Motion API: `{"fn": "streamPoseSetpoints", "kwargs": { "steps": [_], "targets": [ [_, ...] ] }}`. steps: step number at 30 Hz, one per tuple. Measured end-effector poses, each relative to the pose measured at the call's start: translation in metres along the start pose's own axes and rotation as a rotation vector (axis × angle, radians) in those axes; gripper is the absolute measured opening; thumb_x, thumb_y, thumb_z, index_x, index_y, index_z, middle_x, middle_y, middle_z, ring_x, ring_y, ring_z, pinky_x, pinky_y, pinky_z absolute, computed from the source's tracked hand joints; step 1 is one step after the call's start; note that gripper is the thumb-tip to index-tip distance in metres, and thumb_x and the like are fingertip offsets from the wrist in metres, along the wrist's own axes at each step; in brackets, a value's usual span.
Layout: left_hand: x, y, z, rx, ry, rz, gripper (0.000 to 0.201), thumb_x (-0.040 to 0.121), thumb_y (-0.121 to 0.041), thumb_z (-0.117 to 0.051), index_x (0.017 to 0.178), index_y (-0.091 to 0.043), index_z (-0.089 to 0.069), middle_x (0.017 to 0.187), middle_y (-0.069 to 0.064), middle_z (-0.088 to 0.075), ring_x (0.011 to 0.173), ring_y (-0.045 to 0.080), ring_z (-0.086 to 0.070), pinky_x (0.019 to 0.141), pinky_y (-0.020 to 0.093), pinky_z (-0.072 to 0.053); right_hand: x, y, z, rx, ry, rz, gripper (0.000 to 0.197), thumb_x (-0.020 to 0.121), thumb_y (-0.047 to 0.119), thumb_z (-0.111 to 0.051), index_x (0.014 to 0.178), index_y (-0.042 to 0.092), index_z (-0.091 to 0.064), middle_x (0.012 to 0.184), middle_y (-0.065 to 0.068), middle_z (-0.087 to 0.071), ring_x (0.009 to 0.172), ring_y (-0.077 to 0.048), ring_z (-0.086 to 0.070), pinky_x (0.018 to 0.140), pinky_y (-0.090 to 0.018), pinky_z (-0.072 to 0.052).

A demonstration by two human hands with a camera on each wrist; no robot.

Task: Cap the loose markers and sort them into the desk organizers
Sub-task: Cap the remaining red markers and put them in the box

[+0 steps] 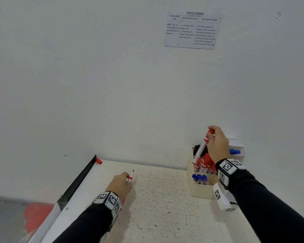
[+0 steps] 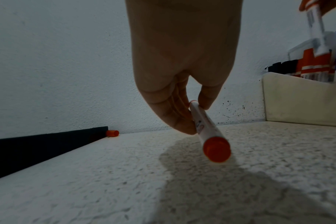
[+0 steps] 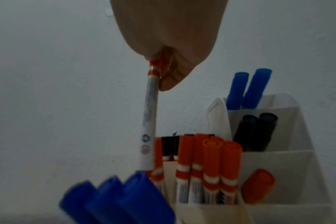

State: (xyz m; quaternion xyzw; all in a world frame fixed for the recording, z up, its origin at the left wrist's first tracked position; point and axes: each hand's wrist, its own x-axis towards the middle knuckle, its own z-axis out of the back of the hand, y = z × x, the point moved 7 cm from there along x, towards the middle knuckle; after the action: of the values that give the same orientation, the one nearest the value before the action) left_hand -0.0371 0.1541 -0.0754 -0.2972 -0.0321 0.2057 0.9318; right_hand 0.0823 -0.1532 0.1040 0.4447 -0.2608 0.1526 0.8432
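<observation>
My left hand (image 1: 125,178) rests low over the speckled desk and pinches an uncapped red marker (image 1: 130,178), its dark tip pointing toward the wall. In the left wrist view the fingers (image 2: 182,121) and thumb hold this marker (image 2: 205,128), whose red rear end faces the camera. A loose red cap (image 1: 98,161) (image 2: 112,133) lies at the wall in the far left corner. My right hand (image 1: 211,132) (image 3: 160,71) grips a capped red marker (image 1: 202,148) (image 3: 150,121) by its cap. It hangs over the cream organizer (image 1: 200,192), its lower end beside the stored red markers (image 3: 211,166).
The cream organizer (image 2: 297,103) holds black, red and blue markers (image 1: 199,178) (image 3: 115,201). Behind it a white tiered organizer (image 3: 278,159) holds blue markers (image 3: 247,87), black markers (image 3: 257,131) and a red one (image 3: 259,184). A black strip (image 1: 77,183) edges the desk's left side. The wall is close behind.
</observation>
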Motion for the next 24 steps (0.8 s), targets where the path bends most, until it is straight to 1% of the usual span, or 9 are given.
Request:
{"fn": "streamPoseSetpoints", "kwargs": {
  "steps": [4, 6, 9, 11, 13, 17, 19, 21, 24],
  "targets": [
    [-0.001, -0.003, -0.003, 0.001, 0.005, -0.002, 0.033, 0.092, -0.023, -0.046, 0.123, -0.012, -0.049, 0.108, 0.012, -0.062, 0.083, 0.019, -0.058, 0.078, 0.028, -0.051, -0.008, -0.017, -0.005, -0.040, 0.111, -0.090, 0.027, 0.097, 0.003, -0.037, 0.121, 0.005, -0.047, 0.118, -0.013, -0.056, 0.099, -0.017, -0.052, 0.071, -0.011, -0.037],
    [-0.002, -0.006, -0.005, 0.006, 0.006, -0.015, 0.032, 0.092, -0.022, -0.046, 0.122, -0.012, -0.049, 0.108, 0.012, -0.062, 0.081, 0.018, -0.057, 0.076, 0.027, -0.051, -0.012, -0.025, -0.007, -0.072, 0.137, -0.100, 0.026, 0.095, 0.001, -0.038, 0.119, 0.005, -0.047, 0.114, -0.016, -0.058, 0.096, -0.020, -0.056, 0.068, -0.013, -0.038],
    [-0.003, -0.008, -0.008, 0.009, 0.013, -0.021, 0.032, 0.092, -0.023, -0.046, 0.122, -0.012, -0.050, 0.108, 0.011, -0.063, 0.081, 0.018, -0.056, 0.075, 0.027, -0.050, -0.014, -0.037, -0.013, -0.089, 0.174, -0.136, 0.019, 0.095, 0.003, -0.042, 0.112, 0.004, -0.051, 0.101, -0.018, -0.063, 0.070, -0.013, -0.055, 0.055, -0.013, -0.036],
    [-0.003, -0.008, -0.009, 0.010, 0.017, -0.025, 0.033, 0.092, -0.022, -0.046, 0.122, -0.011, -0.050, 0.108, 0.012, -0.063, 0.080, 0.017, -0.056, 0.076, 0.027, -0.050, -0.015, -0.040, -0.013, -0.072, 0.166, -0.136, 0.017, 0.094, 0.005, -0.045, 0.109, 0.003, -0.054, 0.094, -0.018, -0.063, 0.062, -0.012, -0.050, 0.051, -0.011, -0.034],
    [-0.003, -0.008, -0.009, 0.008, 0.018, -0.025, 0.032, 0.092, -0.022, -0.046, 0.122, -0.011, -0.050, 0.107, 0.012, -0.063, 0.080, 0.018, -0.056, 0.077, 0.029, -0.051, -0.015, -0.037, -0.014, -0.074, 0.178, -0.113, 0.019, 0.095, 0.007, -0.044, 0.110, 0.003, -0.055, 0.088, -0.010, -0.061, 0.061, -0.009, -0.049, 0.051, -0.010, -0.034],
    [-0.003, -0.008, -0.008, 0.006, 0.013, -0.027, 0.032, 0.092, -0.022, -0.046, 0.122, -0.011, -0.050, 0.107, 0.012, -0.063, 0.078, 0.017, -0.056, 0.072, 0.027, -0.050, -0.011, -0.031, -0.017, -0.101, 0.210, -0.064, 0.025, 0.098, 0.010, -0.039, 0.117, 0.004, -0.054, 0.100, -0.005, -0.058, 0.069, 0.001, -0.048, 0.055, -0.007, -0.034],
    [-0.003, -0.008, -0.008, 0.005, 0.008, -0.025, 0.033, 0.092, -0.022, -0.046, 0.123, -0.012, -0.050, 0.106, 0.012, -0.063, 0.079, 0.018, -0.057, 0.075, 0.028, -0.051, -0.010, -0.030, -0.019, -0.109, 0.228, -0.061, 0.024, 0.097, 0.009, -0.039, 0.117, 0.004, -0.054, 0.100, -0.002, -0.055, 0.070, 0.005, -0.046, 0.055, -0.006, -0.034],
    [-0.003, -0.008, -0.009, 0.005, 0.011, -0.025, 0.033, 0.092, -0.023, -0.047, 0.123, -0.012, -0.049, 0.106, 0.011, -0.064, 0.080, 0.018, -0.058, 0.078, 0.029, -0.053, -0.010, -0.032, -0.019, -0.112, 0.241, -0.071, 0.023, 0.098, 0.009, -0.039, 0.115, 0.005, -0.053, 0.101, -0.002, -0.056, 0.073, 0.003, -0.049, 0.057, -0.007, -0.034],
    [-0.004, -0.008, -0.010, 0.010, 0.019, -0.025, 0.034, 0.092, -0.022, -0.046, 0.124, -0.012, -0.049, 0.108, 0.011, -0.063, 0.081, 0.018, -0.058, 0.077, 0.027, -0.051, -0.009, -0.034, -0.015, -0.117, 0.184, -0.052, 0.020, 0.097, 0.009, -0.039, 0.111, 0.006, -0.053, 0.102, -0.012, -0.062, 0.079, -0.013, -0.055, 0.067, -0.015, -0.041]
  ]
}}
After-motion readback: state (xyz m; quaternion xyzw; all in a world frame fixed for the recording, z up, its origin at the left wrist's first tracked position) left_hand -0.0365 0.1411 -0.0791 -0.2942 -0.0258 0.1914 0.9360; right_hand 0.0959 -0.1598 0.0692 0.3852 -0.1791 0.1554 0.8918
